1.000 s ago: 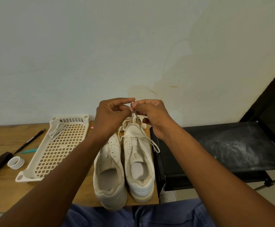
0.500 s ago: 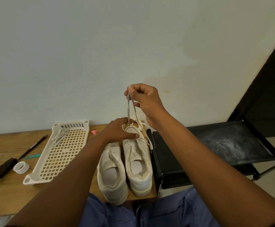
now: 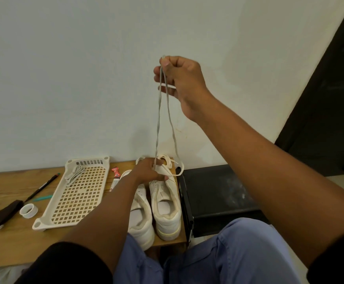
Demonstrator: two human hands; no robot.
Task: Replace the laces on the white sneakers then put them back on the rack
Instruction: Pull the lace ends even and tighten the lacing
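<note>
Two white shoes [image 3: 156,203] sit side by side on the bench [image 3: 13,238], toes to the wall. A second ago both hands were close together low over the right shoe. Now the right hand [image 3: 179,78] has gone way up, to about 12 o'clock from the shoes, and the lace [image 3: 160,124] has come up with it in two long lines. That looks like the lace being pulled through the front holes and made even, so the lacing is only near its start. The right grip is closed tight, pinching the lace ends at the top. The left hand [image 3: 149,171] has dropped onto the toe of the right shoe and presses it down, with one lace line passing by its fingers; I cannot tell if it pinches it. More lace [image 3: 73,174] lies in the tray [image 3: 72,201], at 9 o'clock from the shoes.
</note>
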